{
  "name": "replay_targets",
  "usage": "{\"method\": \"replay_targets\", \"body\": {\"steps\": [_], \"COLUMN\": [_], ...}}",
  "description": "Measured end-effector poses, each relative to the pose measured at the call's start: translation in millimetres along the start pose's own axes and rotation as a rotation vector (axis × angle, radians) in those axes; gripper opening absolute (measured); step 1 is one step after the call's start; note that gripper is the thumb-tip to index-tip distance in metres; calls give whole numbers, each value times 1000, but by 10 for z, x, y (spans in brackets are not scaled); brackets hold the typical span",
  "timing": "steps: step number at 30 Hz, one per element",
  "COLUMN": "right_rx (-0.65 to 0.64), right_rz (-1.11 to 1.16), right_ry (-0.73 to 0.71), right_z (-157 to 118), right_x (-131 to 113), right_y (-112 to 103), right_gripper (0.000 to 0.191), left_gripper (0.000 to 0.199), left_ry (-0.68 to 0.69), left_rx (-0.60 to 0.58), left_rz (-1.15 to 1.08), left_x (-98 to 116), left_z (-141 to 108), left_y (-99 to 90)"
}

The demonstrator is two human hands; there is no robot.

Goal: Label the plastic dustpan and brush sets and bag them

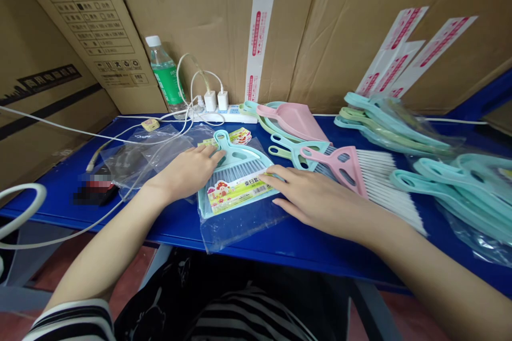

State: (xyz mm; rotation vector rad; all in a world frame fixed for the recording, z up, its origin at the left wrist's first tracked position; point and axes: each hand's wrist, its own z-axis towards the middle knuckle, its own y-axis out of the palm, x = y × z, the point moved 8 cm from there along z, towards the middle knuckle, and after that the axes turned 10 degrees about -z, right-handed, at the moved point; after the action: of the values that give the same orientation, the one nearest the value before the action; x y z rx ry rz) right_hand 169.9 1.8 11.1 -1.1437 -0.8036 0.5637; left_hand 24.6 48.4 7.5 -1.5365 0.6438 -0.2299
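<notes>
A light blue brush and dustpan set lies in a clear plastic bag near the table's front edge. Across its lower part runs a yellow-green label card with mushroom pictures. My left hand rests on the set's upper left side, its fingers apart and partly over the bag. From the right, my right hand reaches to the card's right end, fingers spread and fingertips touching it. More cards lie behind the set's handle.
Loose pink dustpan and pink brush lie right of the set, with bagged sets farther right. At the back stand a bottle and a power strip. A blurred phone and cables are left.
</notes>
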Motion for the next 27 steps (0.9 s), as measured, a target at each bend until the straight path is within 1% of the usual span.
{"method": "replay_targets", "body": {"steps": [4, 9, 15, 20, 25, 27], "right_rx": [3, 9, 0, -11, -13, -21], "right_rz": [9, 5, -8, -9, 0, 2], "right_ry": [-5, -11, -11, -13, -8, -7], "right_z": [6, 4, -6, -2, -3, -4], "right_x": [-1, 1, 4, -1, -4, -4], "right_y": [-4, -9, 5, 4, 0, 1], "right_gripper": [36, 34, 34, 36, 36, 36], "left_gripper": [46, 48, 47, 48, 47, 47], "left_ry": [-20, -4, -4, -1, -23, -15], "left_rx": [-37, -9, -17, -15, -48, -37], "left_rz": [-2, -20, -8, -14, -23, -23], "left_x": [-1, 9, -7, -4, -2, 4], "left_z": [-10, -21, -24, -30, -40, -41], "left_y": [11, 5, 33, 27, 31, 22]}}
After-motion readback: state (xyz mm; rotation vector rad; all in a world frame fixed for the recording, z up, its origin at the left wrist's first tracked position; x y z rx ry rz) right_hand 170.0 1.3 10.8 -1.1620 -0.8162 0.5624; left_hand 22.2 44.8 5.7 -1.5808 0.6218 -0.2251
